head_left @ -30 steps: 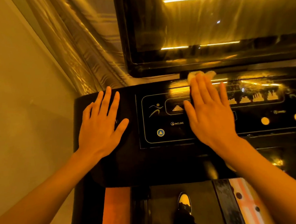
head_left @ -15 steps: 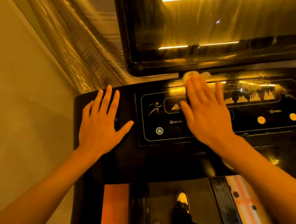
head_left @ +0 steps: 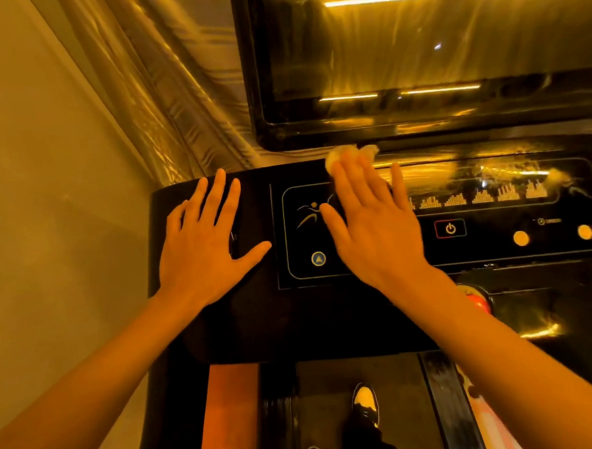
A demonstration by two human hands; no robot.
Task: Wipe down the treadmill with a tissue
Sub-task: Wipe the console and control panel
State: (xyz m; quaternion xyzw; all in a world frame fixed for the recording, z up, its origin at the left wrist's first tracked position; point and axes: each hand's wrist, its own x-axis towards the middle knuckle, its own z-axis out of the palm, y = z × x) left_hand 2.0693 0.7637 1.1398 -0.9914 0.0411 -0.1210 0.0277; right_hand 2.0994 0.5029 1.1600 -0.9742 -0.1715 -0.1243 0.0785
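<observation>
The treadmill's glossy black console [head_left: 494, 244] stretches across the middle of the view, with lit program bars, a power button and two round yellow buttons. My right hand [head_left: 373, 227] lies flat on its left part, fingers straight, pressing a pale tissue [head_left: 349, 153] that peeks out past the fingertips at the console's top edge. My left hand [head_left: 203, 243] rests flat with spread fingers on the console's plain left end. A dark screen [head_left: 433, 52] stands tilted above the console.
A wall and a shiny curtain [head_left: 164, 94] close in on the left. Below the console lie the treadmill belt [head_left: 332, 411] and my shoes [head_left: 364, 404]. A red safety key [head_left: 477, 300] sits under my right forearm.
My right hand has slid the tissue leftward along the console's upper edge, uncovering the power button. My left hand has stayed where it was.
</observation>
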